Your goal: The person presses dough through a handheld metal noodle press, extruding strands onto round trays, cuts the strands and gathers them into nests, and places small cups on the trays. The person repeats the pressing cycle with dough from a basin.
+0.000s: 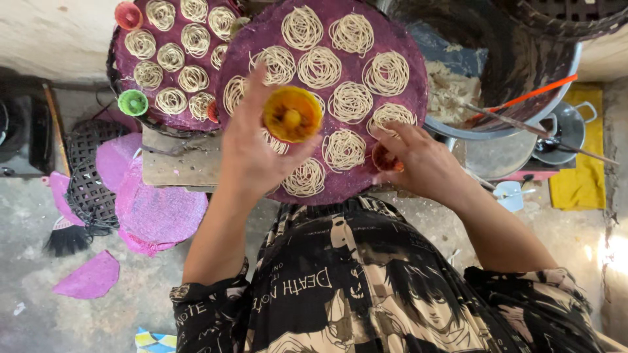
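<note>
Black-and-cream printed shirt, short sleeves

The purple tray looks like woven fibre, matt and rough, same as the second tray behind it. The noodle coils look pale, stringy and dull. The yellow press looks like smooth plastic with a slight sheen, and so does the green cup. The big basin is grey metal, smeared with dough. The floor is rough, stained concrete. The yellow cloth is soft and matt.
</note>
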